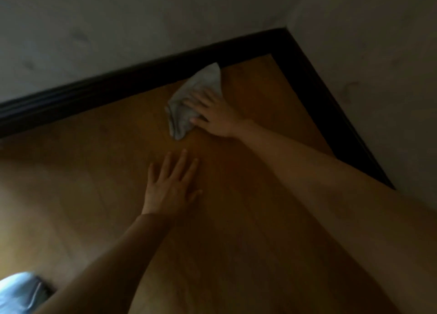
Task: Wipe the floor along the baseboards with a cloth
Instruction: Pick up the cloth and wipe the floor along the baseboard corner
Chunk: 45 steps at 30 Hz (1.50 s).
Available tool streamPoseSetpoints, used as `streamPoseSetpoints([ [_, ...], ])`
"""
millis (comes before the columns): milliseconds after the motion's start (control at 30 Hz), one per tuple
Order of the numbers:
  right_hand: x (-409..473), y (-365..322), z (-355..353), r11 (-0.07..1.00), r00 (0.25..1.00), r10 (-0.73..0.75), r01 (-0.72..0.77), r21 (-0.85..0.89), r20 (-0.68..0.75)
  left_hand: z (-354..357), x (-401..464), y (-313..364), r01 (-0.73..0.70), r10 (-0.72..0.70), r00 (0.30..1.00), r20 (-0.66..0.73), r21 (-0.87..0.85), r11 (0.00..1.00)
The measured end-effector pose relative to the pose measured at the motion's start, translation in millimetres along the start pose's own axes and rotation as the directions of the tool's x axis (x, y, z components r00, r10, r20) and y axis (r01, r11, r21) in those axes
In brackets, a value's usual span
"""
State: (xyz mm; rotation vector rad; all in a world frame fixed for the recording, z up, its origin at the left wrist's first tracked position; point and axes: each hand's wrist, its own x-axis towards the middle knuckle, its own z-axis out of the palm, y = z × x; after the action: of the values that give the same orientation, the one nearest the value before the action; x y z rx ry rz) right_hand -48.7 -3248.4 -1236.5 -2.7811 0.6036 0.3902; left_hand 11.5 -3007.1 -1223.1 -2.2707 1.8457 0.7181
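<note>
Near the room corner, where two runs of dark baseboard meet, a grey cloth lies crumpled on the wooden floor. Its far tip touches or just overlaps the foot of the baseboard a little short of the corner, and the rest of it trails away from the baseboard across the boards. The right hand rests on the cloth's near half, on the side away from the baseboard: the fingers are spread and lie over the fabric, the thumb set against its edge, pressing it down. Whether any fabric is bunched under the palm cannot be told, as the picture is dim and soft.

Farther from the baseboard than the cloth, the left hand lies flat on the bare floor, fingers straight and slightly fanned, pointing toward the cloth but apart from it, holding nothing. Both forearms are bare.

Above the baseboard rise pale walls with a few faint smudges. Well away from the baseboard, at the lower left edge of the view, sits a pale blue, blurred thing that cannot be identified. No writing, label or brand can be read anywhere.
</note>
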Motion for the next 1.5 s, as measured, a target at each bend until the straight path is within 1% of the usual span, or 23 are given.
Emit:
streamPoseSetpoints([
  [33,-3,7,0,1.000,1.000,-0.031,0.031,0.001,-0.005,0,-5,-7,0.024,-0.024,1.000,0.006,-0.017,1.000],
  [67,-3,19,-2,1.000,0.999,0.006,-0.006,0.001,-0.042,0,-10,-14,0.050,-0.050,0.999,-0.009,-0.037,0.998],
  [133,-3,55,-10,0.969,0.963,0.248,-0.246,0.036,-0.106,2,-16,-27,0.109,-0.111,0.992,-0.059,-0.043,0.993],
  [200,-6,90,-21,0.858,0.857,0.509,-0.496,0.133,-0.079,3,-21,-40,0.153,-0.155,0.986,-0.058,-0.039,0.987],
  [267,1,91,-24,0.779,0.790,0.610,-0.584,0.228,-0.060,3,-26,-50,0.189,-0.191,0.981,-0.035,-0.040,0.981],
  [333,15,58,-17,0.840,0.834,0.539,-0.520,0.153,-0.121,7,-31,-57,0.221,-0.220,0.975,0.023,-0.045,0.974],
  [433,18,6,-3,0.955,0.943,0.296,-0.290,0.059,-0.154,12,-35,-61,0.227,-0.225,0.971,0.083,-0.011,0.974],
  [500,9,10,-6,0.985,0.970,0.174,-0.172,0.024,-0.168,11,-35,-61,0.231,-0.229,0.969,0.092,-0.013,0.973],
  [567,5,37,-16,0.975,0.958,0.221,-0.222,0.014,-0.185,10,-35,-60,0.231,-0.229,0.968,0.099,-0.006,0.973],
  [633,7,66,-20,0.918,0.898,0.395,-0.381,0.106,-0.193,10,-34,-60,0.229,-0.227,0.969,0.096,-0.010,0.973],
  [700,15,61,-13,0.860,0.840,0.509,-0.485,0.161,-0.188,11,-34,-60,0.235,-0.232,0.967,0.106,-0.010,0.972],
  [733,20,44,-5,0.871,0.846,0.490,-0.467,0.152,-0.211,11,-34,-60,0.240,-0.238,0.965,0.113,-0.008,0.971],
  [767,25,22,2,0.909,0.881,0.416,-0.394,0.139,-0.226,10,-34,-60,0.247,-0.244,0.963,0.118,-0.011,0.969],
  [833,30,-17,16,0.985,0.963,0.171,-0.160,0.068,-0.208,8,-32,-59,0.254,-0.250,0.960,0.124,-0.021,0.967],
  [900,29,-23,16,1.000,0.992,-0.008,0.008,0.004,-0.129,6,-32,-60,0.258,-0.254,0.957,0.139,-0.013,0.966],
  [933,26,-12,10,1.000,0.988,-0.021,0.021,-0.005,-0.150,6,-32,-59,0.254,-0.249,0.957,0.147,-0.011,0.967],
  [1000,21,32,3,0.996,0.973,0.086,-0.091,-0.013,-0.212,8,-33,-58,0.248,-0.243,0.961,0.135,-0.025,0.968],
  [1100,11,91,0,0.944,0.914,0.330,-0.326,0.057,-0.235,10,-34,-59,0.246,-0.242,0.963,0.121,-0.024,0.969],
  [1200,13,60,5,0.834,0.792,0.552,-0.524,0.175,-0.262,12,-34,-59,0.245,-0.242,0.964,0.114,-0.018,0.969],
  [1233,19,36,8,0.842,0.794,0.538,-0.515,0.159,-0.281,12,-35,-59,0.245,-0.241,0.965,0.109,-0.026,0.969],
  [1300,36,-27,17,0.909,0.853,0.416,-0.396,0.127,-0.315,12,-34,-59,0.245,-0.241,0.965,0.108,-0.030,0.969],
  [1400,56,-118,28,0.963,0.925,0.263,-0.237,0.125,-0.272,11,-34,-59,0.255,-0.249,0.962,0.112,-0.043,0.966],
  [1500,58,-133,28,0.984,0.956,0.168,-0.150,0.092,-0.239,10,-33,-59,0.256,-0.249,0.962,0.111,-0.052,0.965],
])
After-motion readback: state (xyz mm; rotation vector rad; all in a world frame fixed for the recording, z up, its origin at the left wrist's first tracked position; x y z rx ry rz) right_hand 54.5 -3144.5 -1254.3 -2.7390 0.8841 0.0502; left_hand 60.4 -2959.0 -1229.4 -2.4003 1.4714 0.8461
